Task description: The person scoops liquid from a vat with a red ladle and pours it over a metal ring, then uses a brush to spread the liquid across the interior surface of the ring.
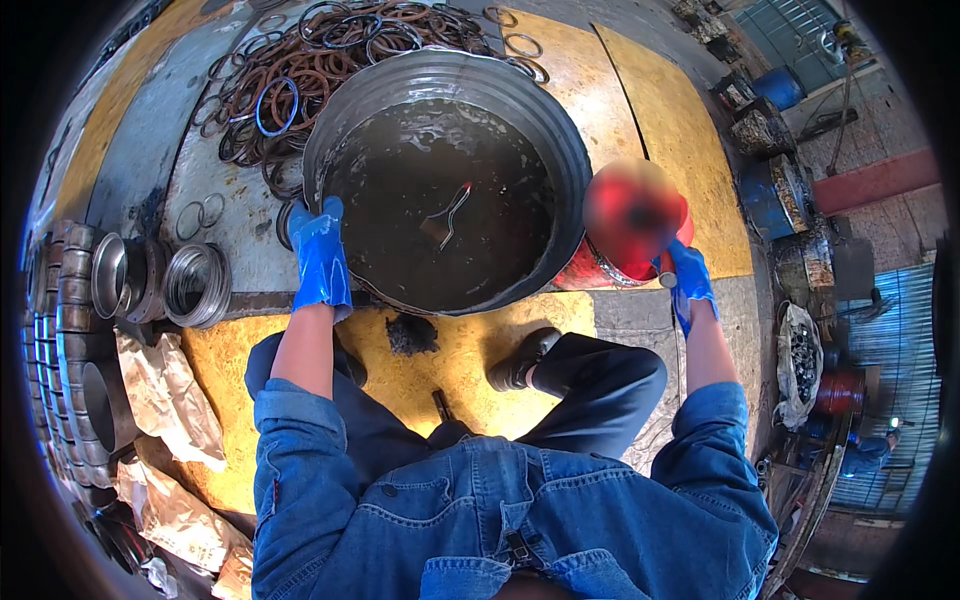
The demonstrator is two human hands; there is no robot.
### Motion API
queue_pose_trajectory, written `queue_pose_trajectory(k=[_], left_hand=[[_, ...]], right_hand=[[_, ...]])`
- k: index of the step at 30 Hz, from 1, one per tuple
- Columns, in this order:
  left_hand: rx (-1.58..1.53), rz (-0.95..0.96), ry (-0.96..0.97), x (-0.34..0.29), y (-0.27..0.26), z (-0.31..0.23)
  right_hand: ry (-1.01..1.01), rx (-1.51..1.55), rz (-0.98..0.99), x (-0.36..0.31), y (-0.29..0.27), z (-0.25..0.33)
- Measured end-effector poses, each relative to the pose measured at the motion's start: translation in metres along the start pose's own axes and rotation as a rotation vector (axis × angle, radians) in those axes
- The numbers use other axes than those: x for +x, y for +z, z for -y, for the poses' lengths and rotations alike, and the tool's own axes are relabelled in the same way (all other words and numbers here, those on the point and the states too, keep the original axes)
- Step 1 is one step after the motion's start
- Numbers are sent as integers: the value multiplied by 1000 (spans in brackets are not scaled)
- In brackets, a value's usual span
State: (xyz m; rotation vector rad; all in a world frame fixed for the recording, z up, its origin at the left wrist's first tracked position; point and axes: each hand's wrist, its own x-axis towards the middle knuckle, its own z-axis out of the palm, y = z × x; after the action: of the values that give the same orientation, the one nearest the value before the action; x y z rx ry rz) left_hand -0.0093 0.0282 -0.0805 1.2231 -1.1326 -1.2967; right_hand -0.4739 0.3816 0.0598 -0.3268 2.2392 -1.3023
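A big round grey metal tub (575, 165) of dark, murky liquid stands in front of me. In the liquid shows a tool with a bent metal handle (452, 215), red at its tip, beside a brownish piece. Gloved in blue, my left hand (321, 258) is closed over the tub's near left rim. My right hand (690, 280), also in a blue glove, is closed at the right side of a red container (590, 268). A small round metal end pokes out by its fingers; what it grips is mostly hidden. Blur covers the container's top.
Behind the tub, on the left, lies a heap of rusty metal rings (270, 105). Stacked metal rings (195, 285) and brown paper (175, 390) are at the left. Blue drums (775, 195) and a white sack (800, 365) line the right. My feet flank a dark patch (411, 333).
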Motion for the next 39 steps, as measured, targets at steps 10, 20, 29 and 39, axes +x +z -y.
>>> queue_pose_trajectory(k=[10, 20, 29, 39], left_hand=[[-17, 7, 5, -6, 1, -4], [-166, -32, -111, -5, -5, 1], [209, 77, -406, -59, -57, 17], [495, 462, -403, -46, -109, 115]], right_hand=[[-170, -1578, -316, 51, -16, -56], [-130, -6, 155, -51, 88, 68], [-23, 136, 592, -49, 210, 7], [-497, -1043, -394, -4, 189, 19]])
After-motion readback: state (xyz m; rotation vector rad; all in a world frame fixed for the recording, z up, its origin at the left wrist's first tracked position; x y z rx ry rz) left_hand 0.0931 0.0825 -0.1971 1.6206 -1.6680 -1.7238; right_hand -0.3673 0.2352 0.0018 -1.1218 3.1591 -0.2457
